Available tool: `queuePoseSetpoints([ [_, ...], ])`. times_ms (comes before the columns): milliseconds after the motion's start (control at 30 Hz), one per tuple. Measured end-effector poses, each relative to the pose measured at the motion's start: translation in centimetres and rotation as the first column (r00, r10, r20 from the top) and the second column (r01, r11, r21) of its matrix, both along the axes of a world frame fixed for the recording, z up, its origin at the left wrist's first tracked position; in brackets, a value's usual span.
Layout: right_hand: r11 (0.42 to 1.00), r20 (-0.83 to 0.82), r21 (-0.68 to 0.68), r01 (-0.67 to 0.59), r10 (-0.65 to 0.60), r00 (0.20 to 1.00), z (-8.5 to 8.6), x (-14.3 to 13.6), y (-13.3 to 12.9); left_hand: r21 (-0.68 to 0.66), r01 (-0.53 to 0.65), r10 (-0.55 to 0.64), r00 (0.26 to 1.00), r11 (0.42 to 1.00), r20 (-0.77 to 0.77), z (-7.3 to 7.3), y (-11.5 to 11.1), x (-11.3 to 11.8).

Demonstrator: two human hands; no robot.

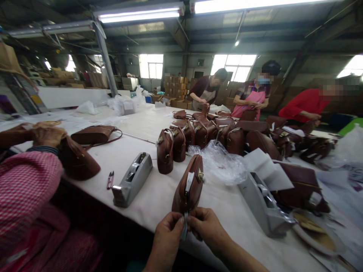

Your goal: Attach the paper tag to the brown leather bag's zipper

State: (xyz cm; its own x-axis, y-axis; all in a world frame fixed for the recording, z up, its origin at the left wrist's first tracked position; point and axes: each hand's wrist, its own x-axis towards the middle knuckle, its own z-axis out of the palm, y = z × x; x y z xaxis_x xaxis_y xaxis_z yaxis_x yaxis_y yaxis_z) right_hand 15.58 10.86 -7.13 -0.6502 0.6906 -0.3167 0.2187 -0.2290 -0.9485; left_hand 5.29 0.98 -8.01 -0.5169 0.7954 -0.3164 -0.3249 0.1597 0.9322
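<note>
A small brown leather bag point(189, 187) lies on its side near the front edge of the white table point(159, 196), its zipper facing me. My left hand point(167, 231) and my right hand point(206, 226) meet at the bag's near end, both pinching the white wrap on its zipper pull point(185, 223). A gold clasp shows on the bag's upper side.
Two grey tape dispensers point(132, 180) point(262, 202) flank the bag. Small red snips point(110, 180) lie to the left. Crumpled clear plastic point(224, 162) and several brown bags point(204, 132) stand behind. A co-worker in pink point(25, 181) holds a bag at left; three people work at the far side.
</note>
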Motion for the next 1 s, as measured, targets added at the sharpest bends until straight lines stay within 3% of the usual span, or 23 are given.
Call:
queuePoseSetpoints([
  [133,0.984,0.068,0.172,0.038,-0.05,0.996,0.6,-0.1,-0.7,-0.026,-0.041,0.039,0.997,0.999,-0.061,-0.3,0.0,0.3],
  [233,0.956,0.086,0.292,0.041,-0.069,0.994,1.2,-0.2,-1.1,-0.02,-0.062,0.062,0.998,0.998,-0.011,-0.5,0.0,0.4],
  [400,0.965,0.063,0.254,0.068,-0.087,0.994,1.8,-0.3,-1.3,0.014,-0.065,0.059,0.968,0.998,0.245,-0.6,0.1,0.7],
  [467,0.971,0.048,0.231,0.07,-0.083,0.995,1.7,-0.2,-1.2,0.007,-0.062,0.058,0.963,0.998,0.264,-0.4,0.0,0.7],
  [733,0.981,0.051,0.189,0.047,-0.058,0.997,1.8,0.0,-1.0,0.006,0.11,-0.109,0.992,0.994,-0.065,0.6,-0.8,-0.6],
  [900,0.984,0.051,0.175,0.046,-0.055,0.997,2.3,-0.2,-1.0,-0.087,0.15,-0.171,0.924,0.985,-0.343,1.6,-1.0,-1.1],
  [1000,0.982,0.075,0.185,0.046,-0.06,0.995,2.4,-0.2,-0.9,-0.096,0.18,-0.204,0.878,0.979,-0.432,2.1,-1.2,-1.0],
])
